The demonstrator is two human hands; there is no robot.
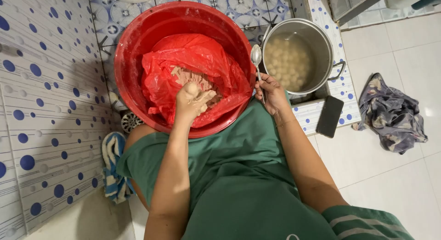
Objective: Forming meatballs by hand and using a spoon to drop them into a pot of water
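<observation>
Fingers of the left hand [192, 101] are squeezed shut around a lump of pinkish paste [192, 78], a rounded ball of it bulging out at the top of the fist. Right-hand fingers are pinched narrow on the handle of a metal spoon [256, 56], and the spoon stands upright with its bowl up, right at the gap between basin and pot.

Biggest thing in view, the red basin [133, 51], sits against the person's lap on the tiled ledge. Inside it a red plastic bag [202, 51] lies open and crumpled, and the paste sits in the middle of that bag, under and around the left fist. The right hand [272, 92] hovers at the basin's right rim, between it and the pot.

Next in size, the steel pot [321, 42] stands just beside the basin on the right, full of cloudy water with pale round balls [287, 61] floating in it.

Out on the white floor, well apart to the right, lies a crumpled grey cloth [392, 113]. A dark phone [330, 116] rests flat on the ledge's edge below the pot. Down left, a blue-and-white striped towel [112, 169] is bunched against the dotted wall.
</observation>
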